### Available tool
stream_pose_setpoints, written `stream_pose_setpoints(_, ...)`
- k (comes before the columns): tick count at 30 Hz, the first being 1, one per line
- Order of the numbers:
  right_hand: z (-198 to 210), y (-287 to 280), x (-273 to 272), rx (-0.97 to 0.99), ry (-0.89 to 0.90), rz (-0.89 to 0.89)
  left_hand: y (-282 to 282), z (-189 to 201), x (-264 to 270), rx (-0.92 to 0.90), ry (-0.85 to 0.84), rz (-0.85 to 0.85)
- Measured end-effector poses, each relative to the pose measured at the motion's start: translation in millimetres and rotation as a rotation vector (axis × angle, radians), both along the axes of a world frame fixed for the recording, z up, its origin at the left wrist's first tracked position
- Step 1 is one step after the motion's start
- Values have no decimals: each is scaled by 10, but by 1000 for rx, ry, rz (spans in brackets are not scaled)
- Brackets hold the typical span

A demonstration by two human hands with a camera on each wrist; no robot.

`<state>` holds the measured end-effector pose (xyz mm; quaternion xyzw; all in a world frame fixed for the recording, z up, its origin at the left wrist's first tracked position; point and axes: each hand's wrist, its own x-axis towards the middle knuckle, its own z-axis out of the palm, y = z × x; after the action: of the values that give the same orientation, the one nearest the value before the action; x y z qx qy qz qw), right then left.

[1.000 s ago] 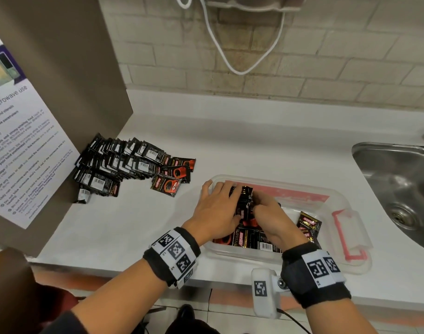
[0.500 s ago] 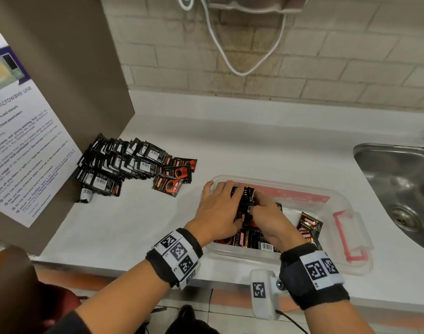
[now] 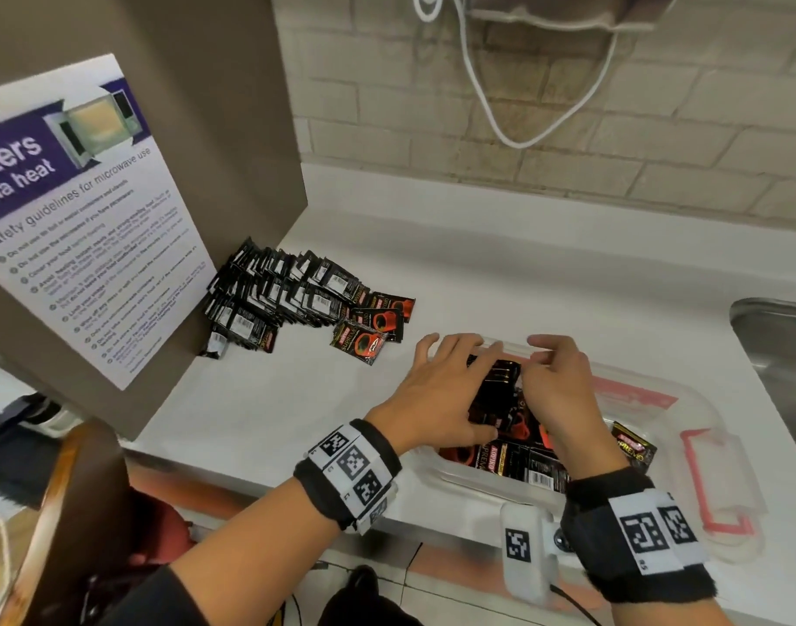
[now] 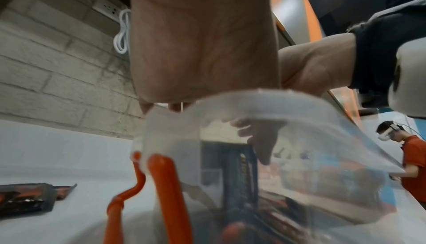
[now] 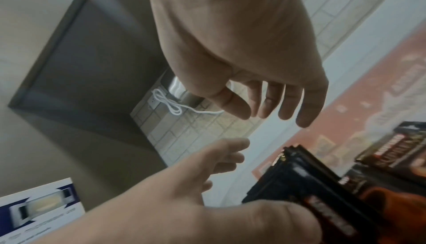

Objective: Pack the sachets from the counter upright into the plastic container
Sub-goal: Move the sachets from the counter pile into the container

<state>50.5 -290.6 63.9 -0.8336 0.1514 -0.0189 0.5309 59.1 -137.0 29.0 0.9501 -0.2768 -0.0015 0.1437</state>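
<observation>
**Two hands at the sachet box**

From the head view, a big pile of sachets (image 3: 278, 300) lies on the white counter (image 3: 522, 282) by the brown wall. Only this view shows that pile whole. The plastic container (image 3: 694, 426) sits near the sink (image 3: 780, 341), and a standing bunch of sachets (image 3: 500, 390) is in its left end.

The left wrist view shows something else: another person in an orange shirt (image 4: 412, 158) far off, and the box's orange clip (image 4: 168, 193) up close.

The left hand (image 3: 437, 395) lies flat against the bunch, fingers straight and loose, thumb touching it. The right hand (image 3: 554, 386) reaches over the bunch with relaxed fingers, holding nothing, as the right wrist view shows.
</observation>
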Motion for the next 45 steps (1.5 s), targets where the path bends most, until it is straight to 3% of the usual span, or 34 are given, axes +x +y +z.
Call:
stream_pose_setpoints(3, 153, 240, 8, -48, -101, 38, 261, 121, 49, -112, 67, 1)
stream_pose_setpoints(7, 299, 524, 45, 26, -163, 117, 748, 312, 151, -328, 194, 101)
stream_pose_setpoints(14, 373, 942, 142, 89, -45, 418, 1581, 341, 281, -535, 67, 532)
stream_pose_setpoints(21, 474, 893, 264, 29, 23, 542, 1691, 241, 337, -593, 72, 542)
stream_pose_setpoints(25, 497, 1051, 350, 7, 42, 614, 1827, 158, 339, -702, -24, 785)
stream_pose_setpoints(29, 399, 1422, 465, -129, 121, 733, 2059, -26, 304, -675, -106, 1139)
stream_pose_setpoints(33, 210, 1748, 588, -345, 284, 811, 2198, -175, 230, -528, -81, 1364)
stream_pose_setpoints(38, -53, 1924, 691, -569, 410, 791, 2232, -321, 248, -454, -50, 1439)
stream_pose_setpoints(45, -332, 2021, 704, -640, 498, 816, 2331, -426, 391, -512, 23, 1450)
